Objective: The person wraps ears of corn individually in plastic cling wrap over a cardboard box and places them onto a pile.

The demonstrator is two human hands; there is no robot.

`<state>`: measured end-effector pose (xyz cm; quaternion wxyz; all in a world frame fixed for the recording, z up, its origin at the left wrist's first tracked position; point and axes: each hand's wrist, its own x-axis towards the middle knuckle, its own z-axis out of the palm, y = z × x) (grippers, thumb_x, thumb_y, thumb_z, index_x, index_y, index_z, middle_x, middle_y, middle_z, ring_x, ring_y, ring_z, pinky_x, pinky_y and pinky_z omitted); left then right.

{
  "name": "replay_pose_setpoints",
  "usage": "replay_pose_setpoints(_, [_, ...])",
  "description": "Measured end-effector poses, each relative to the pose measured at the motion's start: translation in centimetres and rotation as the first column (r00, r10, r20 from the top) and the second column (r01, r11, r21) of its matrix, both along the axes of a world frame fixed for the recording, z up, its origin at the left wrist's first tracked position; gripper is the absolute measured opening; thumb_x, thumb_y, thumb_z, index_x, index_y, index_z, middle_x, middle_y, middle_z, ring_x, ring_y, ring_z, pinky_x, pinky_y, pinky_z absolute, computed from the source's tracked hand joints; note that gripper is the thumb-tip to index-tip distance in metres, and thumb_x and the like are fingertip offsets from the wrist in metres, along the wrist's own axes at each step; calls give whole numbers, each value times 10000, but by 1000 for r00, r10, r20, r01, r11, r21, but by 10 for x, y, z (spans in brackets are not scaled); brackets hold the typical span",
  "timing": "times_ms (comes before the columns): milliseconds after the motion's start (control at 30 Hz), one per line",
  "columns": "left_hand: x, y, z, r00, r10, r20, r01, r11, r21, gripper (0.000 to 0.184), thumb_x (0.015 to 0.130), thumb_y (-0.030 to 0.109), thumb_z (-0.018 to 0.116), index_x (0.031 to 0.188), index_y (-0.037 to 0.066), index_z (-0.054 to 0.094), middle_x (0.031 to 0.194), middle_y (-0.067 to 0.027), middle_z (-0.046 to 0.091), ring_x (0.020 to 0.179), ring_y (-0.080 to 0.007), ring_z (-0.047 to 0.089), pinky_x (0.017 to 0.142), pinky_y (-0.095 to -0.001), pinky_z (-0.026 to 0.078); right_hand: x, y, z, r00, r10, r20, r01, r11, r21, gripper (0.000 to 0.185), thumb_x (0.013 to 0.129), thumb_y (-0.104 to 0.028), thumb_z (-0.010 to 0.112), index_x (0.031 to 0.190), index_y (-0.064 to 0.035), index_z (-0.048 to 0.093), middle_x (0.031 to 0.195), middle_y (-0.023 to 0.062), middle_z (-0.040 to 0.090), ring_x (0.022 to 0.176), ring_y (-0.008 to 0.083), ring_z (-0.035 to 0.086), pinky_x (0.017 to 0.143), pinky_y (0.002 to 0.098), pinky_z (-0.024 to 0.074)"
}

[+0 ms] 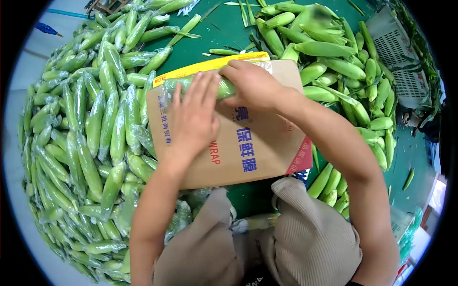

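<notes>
A brown cardboard carton [267, 119] printed with "WRAP" lies before me, just beyond my knees. Across its far part rests a green ear of corn [226, 88] in its husk, with clear plastic film around it. My left hand [197, 105] lies on the ear with its fingers stretched out flat. Curled around the ear's right end is my right hand [253, 83], thumb on the near side. Behind the ear a yellow box edge [243, 58] shows along the carton. Both hands partly cover the ear.
Film-wrapped corn [81, 143] is heaped on my left. Unwrapped ears in green husks [341, 69] are piled at the right. A white plastic crate [393, 52] stands at the far right. Loose husk leaves [224, 51] lie on the green surface [191, 50].
</notes>
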<state>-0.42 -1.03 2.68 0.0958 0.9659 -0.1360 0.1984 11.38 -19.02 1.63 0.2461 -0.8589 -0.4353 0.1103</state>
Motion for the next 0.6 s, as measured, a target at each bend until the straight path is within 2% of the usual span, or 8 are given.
replay_pose_setpoints(133, [-21,14,-19,992,-69,110,62,996,68,578,763,170,753,1335,178,672,1191,-26,716,1042,-261,694,931,-485,519,-24,-10,38,858,92,-506,-151,986,-76,756,909,-636,679,1209,57,713,1118,324,719,1088,456,691,956,487,533])
replay_pose_setpoints(200, [-30,8,-18,994,-31,-109,28,999,-30,435,764,167,760,1190,144,677,1123,-35,725,984,-284,696,863,-462,534,-4,1,54,824,98,-559,-312,901,-301,610,982,-583,612,1182,-24,755,1084,288,736,1068,461,696,949,489,534])
replay_pose_setpoints(267, [-35,0,-1,918,-21,-396,-39,989,-143,329,774,161,753,1092,122,676,1081,-62,731,963,-312,697,836,-469,543,7,6,26,923,145,-355,-107,987,124,523,1044,-525,544,1328,-118,708,1235,235,719,1127,459,672,987,474,530])
replay_pose_setpoints(300, [-34,-4,13,876,-39,-481,-38,988,-148,267,784,168,745,1024,88,659,1016,-134,739,944,-360,704,821,-506,552,10,17,-1,953,292,-77,-260,922,287,548,1065,-512,507,1505,-194,584,1528,130,582,1389,378,547,1145,506,443])
replay_pose_setpoints(400, [-45,-1,14,695,-124,-709,88,992,-87,283,791,189,732,1043,73,672,973,-177,740,928,-389,716,831,-528,558,-18,28,-60,818,410,404,-404,909,-106,671,1048,-606,488,1616,-253,447,1712,0,363,1591,255,297,1282,577,231])
replay_pose_setpoints(467, [-53,-13,35,442,-61,-895,39,998,-49,392,746,193,747,1113,83,666,1023,-214,739,984,-431,705,888,-509,562,-27,28,-55,884,409,227,-388,912,-131,737,1025,-700,443,1626,-274,435,1734,-59,316,1634,201,175,1304,614,91])
replay_pose_setpoints(567, [-114,-15,13,3,-532,-847,-80,844,-530,431,768,260,780,1133,69,650,1093,-224,719,1055,-393,694,924,-478,553,-29,27,-48,900,405,159,-385,912,-143,748,1020,-700,448,1627,-262,435,1731,-18,328,1633,223,184,1308,602,84])
replay_pose_setpoints(600, [-123,-26,10,-268,-515,-814,176,805,-567,476,767,244,783,1184,59,649,1115,-224,717,1077,-386,691,943,-467,543,-30,26,-49,894,387,226,-375,922,-98,722,1017,-662,489,1599,-234,467,1712,6,357,1610,242,238,1295,588,144])
